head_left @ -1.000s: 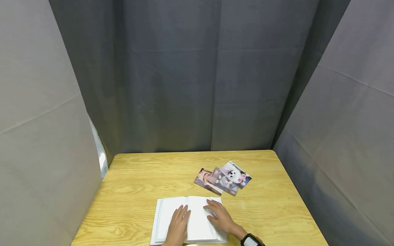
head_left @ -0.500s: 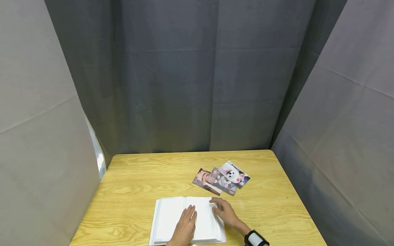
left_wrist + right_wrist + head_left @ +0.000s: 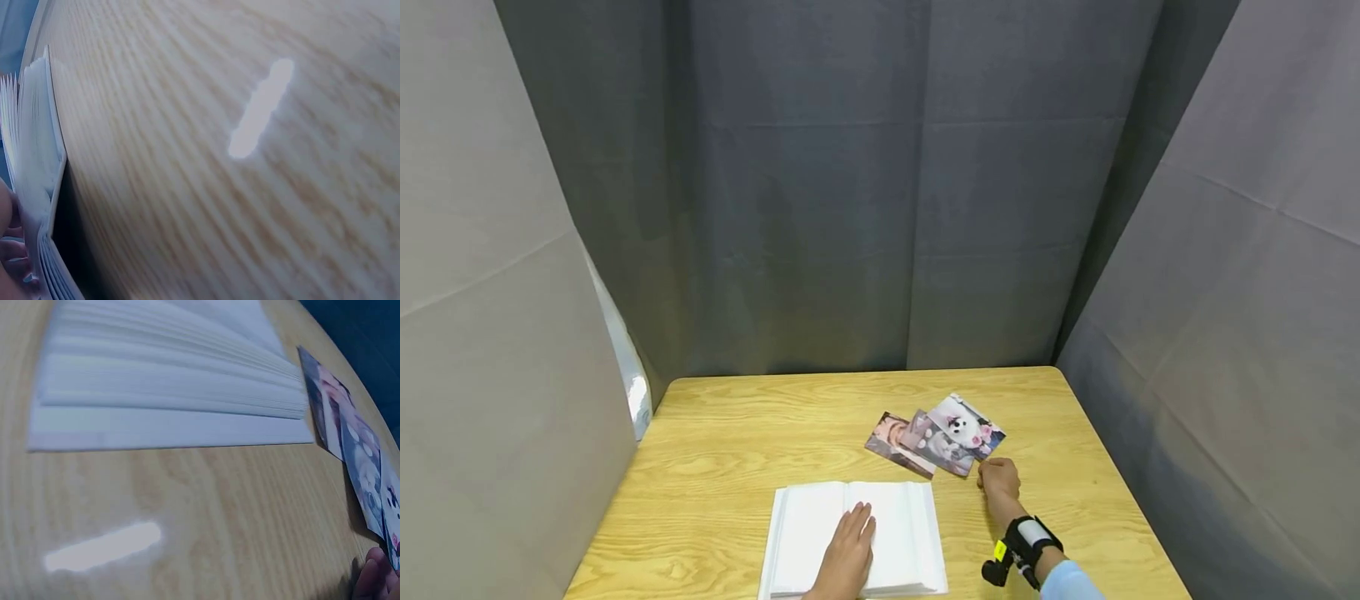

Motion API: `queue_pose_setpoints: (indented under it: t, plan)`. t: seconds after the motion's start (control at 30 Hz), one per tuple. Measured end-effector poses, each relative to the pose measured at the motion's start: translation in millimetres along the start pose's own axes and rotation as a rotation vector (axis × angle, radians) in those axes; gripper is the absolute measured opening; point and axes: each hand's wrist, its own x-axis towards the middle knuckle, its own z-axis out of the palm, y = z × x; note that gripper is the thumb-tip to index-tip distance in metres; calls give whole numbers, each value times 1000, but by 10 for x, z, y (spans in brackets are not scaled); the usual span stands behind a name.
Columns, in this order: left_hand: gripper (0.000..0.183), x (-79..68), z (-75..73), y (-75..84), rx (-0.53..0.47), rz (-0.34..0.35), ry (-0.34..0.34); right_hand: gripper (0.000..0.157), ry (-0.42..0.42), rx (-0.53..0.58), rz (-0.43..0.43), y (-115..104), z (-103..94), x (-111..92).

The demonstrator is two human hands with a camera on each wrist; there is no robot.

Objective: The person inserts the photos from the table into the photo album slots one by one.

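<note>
A white photo album (image 3: pixel 805 529) lies open on the wooden table, its facing pages white. My left hand (image 3: pixel 846 554) rests on the right page with its fingers extended. Three photo prints overlap behind the album: a white dog photo (image 3: pixel 957 423), a greyish animal photo (image 3: pixel 942 448) and a pinkish photo (image 3: pixel 891 433). My right hand (image 3: pixel 1000 481) is at the near right edge of the dog photo, fingers bent. In the right wrist view its fingertips (image 3: pixel 374 556) are at that photo's edge; whether they pinch it is unclear.
The wooden table (image 3: pixel 722 475) has grey curtains (image 3: pixel 820 208) behind it and lighter cloth panels (image 3: pixel 1240 333) at both sides. A wrist camera (image 3: pixel 1000 567) sits on the right wrist below a blue sleeve (image 3: pixel 1070 583).
My right hand has left the album's right page and moved right and away to the photos. My left hand has shifted slightly right across the pages. The photos stay put.
</note>
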Motion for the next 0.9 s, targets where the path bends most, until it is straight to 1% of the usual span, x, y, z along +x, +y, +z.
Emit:
queue_pose_setpoints:
  t: [0.1, 0.3, 0.33, 0.47, 0.57, 0.77, 0.83, 0.9]
  plan:
    - [41, -17, -4, 19, -11, 4, -1, 20, 12, 12, 76, -2, 5, 61]
    - [40, -39, 18, 57, -5, 24, 0, 36, 95, 102, 156, 28, 58, 133]
    - [41, -42, 25, 59, -2, 27, 5, 35, 101, 116, 163, 34, 67, 145]
    - [42, -43, 43, 50, 7, 42, 32, 34, 114, 140, 166, 48, 100, 192]
    - [43, -38, 58, 31, 33, 53, 54, 36, 104, 189, 164, 29, 100, 203]
    - [41, -22, 60, 15, 158, 69, 92, 39, 48, 353, 171, -13, 80, 224]
    - [42, -22, 42, 30, 165, 72, 100, 38, 42, 404, 178, -11, 80, 236]
    - [42, -23, 22, 50, 141, 65, 99, 37, 44, 444, 183, -4, 86, 248]
